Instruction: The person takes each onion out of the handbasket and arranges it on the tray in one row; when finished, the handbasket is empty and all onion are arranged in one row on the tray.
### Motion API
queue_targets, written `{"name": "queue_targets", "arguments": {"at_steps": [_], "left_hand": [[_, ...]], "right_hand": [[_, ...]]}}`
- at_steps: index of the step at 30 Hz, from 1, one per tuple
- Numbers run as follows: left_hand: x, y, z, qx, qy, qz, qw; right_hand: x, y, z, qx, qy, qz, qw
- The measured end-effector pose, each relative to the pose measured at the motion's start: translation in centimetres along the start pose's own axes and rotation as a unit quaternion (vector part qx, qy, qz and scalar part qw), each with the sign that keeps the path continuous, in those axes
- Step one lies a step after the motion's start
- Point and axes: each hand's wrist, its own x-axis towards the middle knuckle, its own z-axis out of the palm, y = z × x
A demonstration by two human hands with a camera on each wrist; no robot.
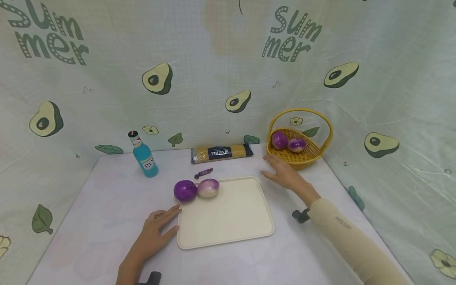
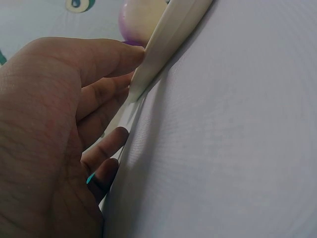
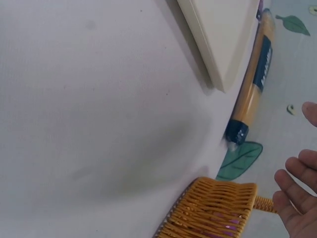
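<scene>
My left hand [image 1: 154,232] lies at the left side of a cream rectangular tray [image 1: 228,215], thumb and fingertips against its rim with the fingers fairly straight. In the left wrist view, the thumb meets the tray's edge [image 2: 168,42]. A dark purple onion [image 1: 185,190] and a purple-and-white onion [image 1: 208,188] are side by side at the tray's far left corner. My right hand [image 1: 285,174] is held with fingers extended and nothing in it, just in front of a yellow wicker basket [image 1: 297,160]. Two purple onions [image 1: 279,140] lie in the basket.
Behind the tray lies a pack of spaghetti [image 1: 221,153], with a small purple wrapped candy [image 1: 204,173] in front of it. A blue bottle [image 1: 145,158] stands at the back left. A printed cloth [image 1: 199,47] hangs behind the table.
</scene>
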Motion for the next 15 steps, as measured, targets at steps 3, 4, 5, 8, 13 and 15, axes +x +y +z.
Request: {"name": "queue_targets", "arguments": {"at_steps": [3, 4, 5, 8, 13, 15], "left_hand": [[0.0, 0.0, 0.0, -0.001, -0.001, 0.001, 1.0000], [0.0, 0.0, 0.0, -0.001, 0.000, 0.002, 1.0000], [0.0, 0.1, 0.0, -0.001, 0.001, 0.003, 1.0000], [0.0, 0.2, 0.0, 0.001, 0.005, 0.004, 1.0000], [0.0, 0.3, 0.0, 0.002, 0.004, -0.002, 1.0000], [0.0, 0.2, 0.0, 0.001, 0.004, -0.003, 1.0000]], "right_hand": [[0.0, 0.3, -0.1, 0.006, -0.001, 0.007, 1.000], [0.0, 0.4, -0.2, 0.008, -0.001, 0.006, 1.000], [0.0, 0.5, -0.2, 0.008, -0.001, 0.007, 1.000], [0.0, 0.8, -0.4, 0.007, 0.002, 0.000, 1.000], [0.1, 1.4, -0.6, 0.003, 0.006, -0.011, 1.000], [0.2, 1.6, -0.8, 0.002, 0.007, -0.008, 1.000]]}}
